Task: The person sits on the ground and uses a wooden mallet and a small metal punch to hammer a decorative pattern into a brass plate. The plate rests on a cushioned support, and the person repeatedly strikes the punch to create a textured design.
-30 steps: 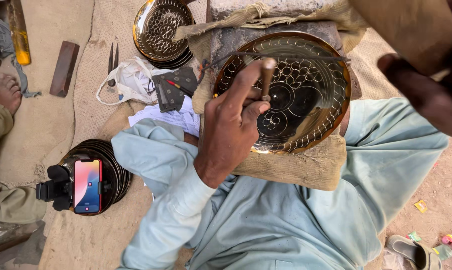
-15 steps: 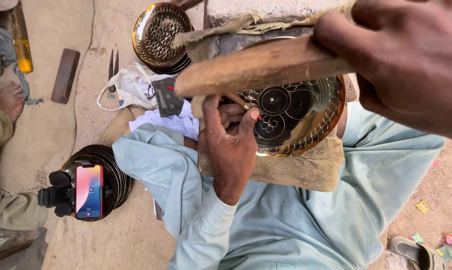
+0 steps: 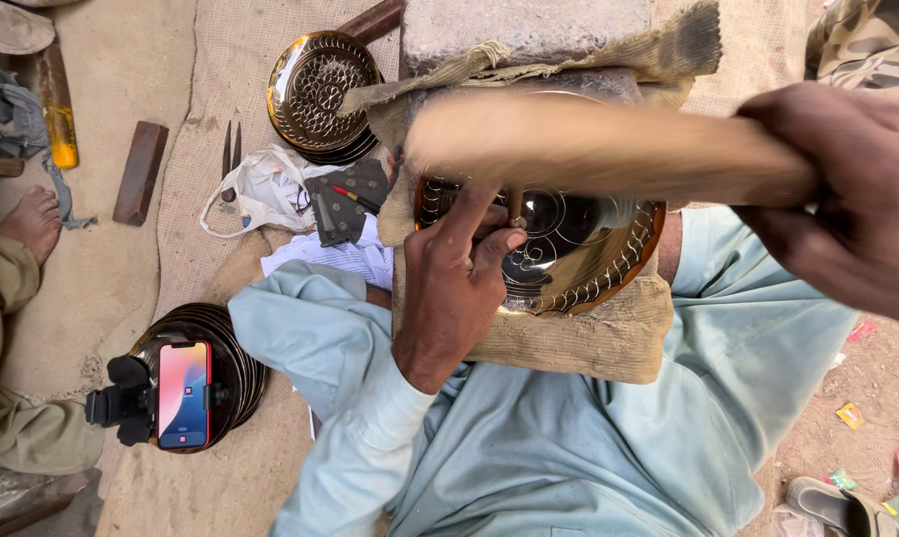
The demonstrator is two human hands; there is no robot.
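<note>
Now, by the look of it, in the middle of tapping a pattern into a shiny plate (image 3: 609,268). Sitting tilted on a rough cloth pad (image 3: 589,343) in the lap, just in front of a stone block (image 3: 529,30).

Pinched tight in the left hand (image 3: 459,288): a small metal punch (image 3: 516,204), held nearly straight up with thumb and fingers closed round it. Hard to tell if the tip touches the plate or sits just above it.

Gripped in the right hand (image 3: 847,209), fist closed all the way: a thick wooden stick (image 3: 589,149), lying sideways right over the top of the punch. Very blurry, so most likely mid-swing.

For the next hit, probably: keep the punch still and straight, land the stick flat on its top, and mind the fingers just below. Then slide the tip a little way along the curly lines.

Off to the side on the ground: another shiny plate (image 3: 320,89), scissors (image 3: 231,149), a phone (image 3: 184,395) on a stand over a pile of dark plates (image 3: 236,348), and someone else's bare foot (image 3: 32,219).
</note>
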